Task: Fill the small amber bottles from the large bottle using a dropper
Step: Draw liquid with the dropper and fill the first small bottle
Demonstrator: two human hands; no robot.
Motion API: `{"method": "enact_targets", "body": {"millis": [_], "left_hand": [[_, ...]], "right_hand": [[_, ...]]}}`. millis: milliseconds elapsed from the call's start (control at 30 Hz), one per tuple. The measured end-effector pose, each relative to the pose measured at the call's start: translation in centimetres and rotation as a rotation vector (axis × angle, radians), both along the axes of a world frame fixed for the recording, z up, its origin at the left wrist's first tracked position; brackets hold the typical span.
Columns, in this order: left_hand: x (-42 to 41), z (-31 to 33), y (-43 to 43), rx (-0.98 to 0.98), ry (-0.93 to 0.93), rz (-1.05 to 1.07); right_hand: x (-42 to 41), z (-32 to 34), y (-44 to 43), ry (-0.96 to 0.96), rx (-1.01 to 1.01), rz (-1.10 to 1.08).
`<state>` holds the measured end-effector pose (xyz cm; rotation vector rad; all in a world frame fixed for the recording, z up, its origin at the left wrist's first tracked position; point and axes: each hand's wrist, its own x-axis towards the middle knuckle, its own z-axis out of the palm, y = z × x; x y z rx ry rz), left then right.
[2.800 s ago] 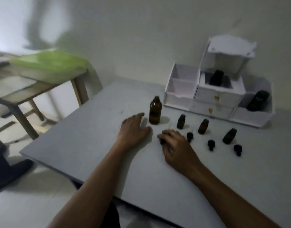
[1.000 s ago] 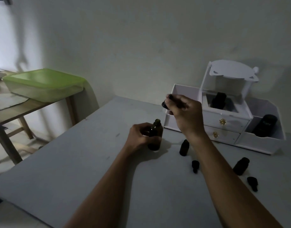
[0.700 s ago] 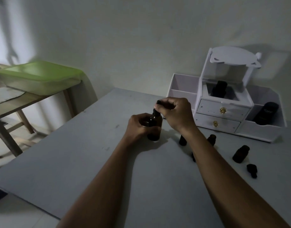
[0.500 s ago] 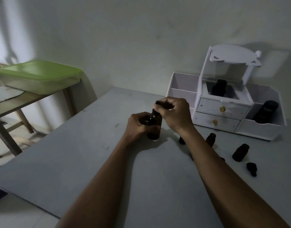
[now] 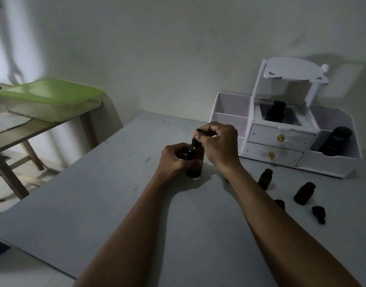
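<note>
The right hand (image 5: 218,142) is pinched shut on the dropper (image 5: 196,139), whose black top shows at the fingertips with its lower end at the mouth of the large bottle (image 5: 195,160). The left hand (image 5: 178,160) is wrapped around that bottle, steadying it upright on the table (image 5: 95,204). To the right stand two small bottles (image 5: 265,179) with open necks, loose caps (image 5: 318,213) near them; a third is mostly hidden behind the right forearm. Beyond sits a white organiser (image 5: 281,141). Judged from here, the risks are drips falling on the table while the loaded dropper travels across, or the forearm knocking over a small bottle, since it passes right above them.
</note>
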<state>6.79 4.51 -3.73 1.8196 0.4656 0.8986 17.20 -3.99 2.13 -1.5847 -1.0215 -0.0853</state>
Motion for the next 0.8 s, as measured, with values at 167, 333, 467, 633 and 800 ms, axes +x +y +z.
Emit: {"method": "enact_targets", "body": {"millis": [167,333,467,633,800], "left_hand": [[0.0,0.2,-0.3,-0.009,-0.007,-0.002],[-0.1,0.1,-0.2,-0.024,0.021,-0.004],[-0.2,0.0,-0.5,-0.063,0.015,0.005],[-0.5,0.4,-0.8,-0.098,-0.032,-0.034],[-0.4,0.5,-0.2,0.105,-0.025,0.060]], "right_hand": [[0.0,0.1,-0.2,-0.012,-0.008,0.000],[-0.1,0.4,-0.5,-0.037,-0.025,0.002],[0.0,2.2,-1.0,-0.030,0.044,0.023],[0.4,7.2,-2.3,-0.063,0.150,0.060],[2.2,10.6,-5.6,0.045,0.338,0.052]]}}
